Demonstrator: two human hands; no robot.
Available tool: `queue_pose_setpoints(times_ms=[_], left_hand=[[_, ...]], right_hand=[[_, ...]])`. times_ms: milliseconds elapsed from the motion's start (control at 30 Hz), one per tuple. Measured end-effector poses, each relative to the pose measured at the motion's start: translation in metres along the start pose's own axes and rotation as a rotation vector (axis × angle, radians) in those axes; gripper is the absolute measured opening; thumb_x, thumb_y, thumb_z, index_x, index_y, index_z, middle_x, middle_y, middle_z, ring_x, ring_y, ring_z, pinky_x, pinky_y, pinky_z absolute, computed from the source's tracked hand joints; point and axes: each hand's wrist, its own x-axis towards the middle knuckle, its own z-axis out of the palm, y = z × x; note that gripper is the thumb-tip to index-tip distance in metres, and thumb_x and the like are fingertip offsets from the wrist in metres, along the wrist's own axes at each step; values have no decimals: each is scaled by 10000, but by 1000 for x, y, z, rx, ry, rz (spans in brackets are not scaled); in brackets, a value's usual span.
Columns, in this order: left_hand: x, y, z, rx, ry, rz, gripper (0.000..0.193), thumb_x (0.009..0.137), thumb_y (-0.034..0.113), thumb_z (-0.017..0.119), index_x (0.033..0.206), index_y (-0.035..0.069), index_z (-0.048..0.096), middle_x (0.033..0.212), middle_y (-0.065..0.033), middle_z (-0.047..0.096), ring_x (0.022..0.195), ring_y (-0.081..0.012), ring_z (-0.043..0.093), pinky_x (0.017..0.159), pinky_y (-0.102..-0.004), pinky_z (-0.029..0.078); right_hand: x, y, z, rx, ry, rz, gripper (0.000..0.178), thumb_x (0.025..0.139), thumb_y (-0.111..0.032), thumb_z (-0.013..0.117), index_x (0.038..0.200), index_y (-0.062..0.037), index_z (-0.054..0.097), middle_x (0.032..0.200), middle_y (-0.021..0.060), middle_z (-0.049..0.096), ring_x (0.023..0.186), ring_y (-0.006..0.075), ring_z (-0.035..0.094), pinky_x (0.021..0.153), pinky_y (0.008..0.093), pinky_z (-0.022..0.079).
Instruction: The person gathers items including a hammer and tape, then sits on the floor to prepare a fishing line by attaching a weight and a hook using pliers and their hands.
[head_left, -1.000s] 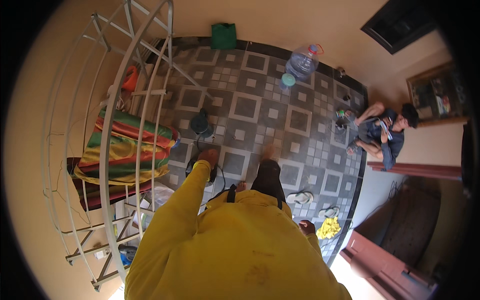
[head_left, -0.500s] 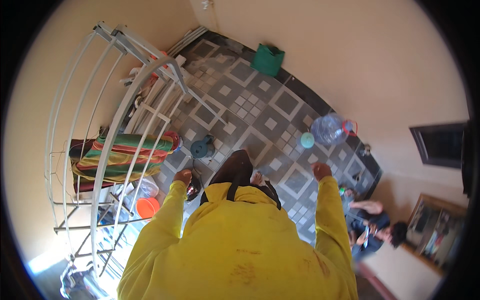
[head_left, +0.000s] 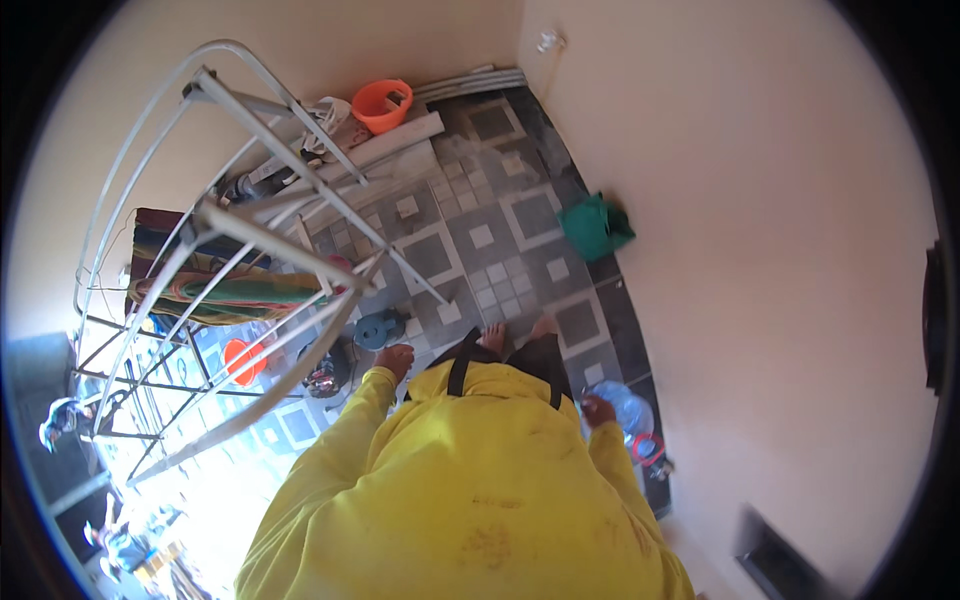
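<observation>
My left hand (head_left: 397, 361) hangs ahead of my body with its fingers curled in, and nothing shows in it. Just beyond it on the tiled floor stands a blue-grey round container (head_left: 376, 329). My right hand (head_left: 598, 410) is held low at my side, fingers curled, with no object visible in it. In this view it overlaps a large clear plastic water bottle (head_left: 630, 405) on the floor; I cannot tell whether they touch. My bare feet (head_left: 493, 337) show ahead of my yellow top.
A white metal tube frame (head_left: 325, 190) stands at left, with a striped cloth (head_left: 225, 293) by it. An orange basin (head_left: 368, 118) sits by the far wall. A green bag (head_left: 590, 235) rests against the right wall. A red-orange bowl (head_left: 240, 364) and a dark bundle (head_left: 325, 372) lie at left.
My view has turned left and moved forward. The green bag and bottle now appear closer to me. Both hands have come in nearer my body, and the other person is out of view.
</observation>
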Motion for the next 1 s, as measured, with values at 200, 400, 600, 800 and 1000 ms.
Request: queue_pose_setpoints(times_ms=[200, 400, 600, 800, 1000], left_hand=[[43, 122, 13, -351, 218, -484, 378, 860, 310, 570, 1134, 90, 708, 950, -155, 730, 903, -280, 708, 865, -378, 532], [112, 188, 16, -392, 328, -435, 386, 850, 335, 630, 1155, 110, 702, 1108, -159, 707, 1068, -335, 661, 941, -411, 502], [171, 199, -54, -465, 441, -517, 383, 860, 328, 628, 1173, 117, 689, 1108, -171, 701, 1054, -342, 664, 921, -408, 509], [266, 245, -148, -415, 508, -429, 365, 868, 292, 605, 1180, 112, 667, 1099, -185, 690, 1037, -371, 655, 894, -423, 515], [360, 267, -235, -491, 601, -425, 319, 849, 199, 592, 1120, 44, 658, 1047, -193, 693, 973, -377, 663, 857, -413, 524]], right_hand=[[122, -33, -115, -416, -431, -21, 373, 843, -347, 655, 1129, -114, 706, 1070, 148, 715, 1016, 368, 665, 896, 436, 525], [377, -103, -276, -224, 6, -339, 282, 862, -248, 634, 1046, -45, 700, 797, 107, 710, 713, 220, 674, 720, 347, 544], [452, -378, -320, -107, -67, -359, 308, 874, -224, 622, 1105, -30, 688, 933, 136, 711, 828, 246, 680, 793, 360, 539], [524, -433, -281, -407, -254, -549, 331, 865, -264, 651, 1112, -49, 689, 1067, 163, 709, 995, 287, 685, 907, 388, 526], [603, -534, -244, -589, -522, -465, 341, 858, -239, 650, 1143, -53, 677, 1069, 158, 708, 1012, 297, 678, 925, 392, 513]])
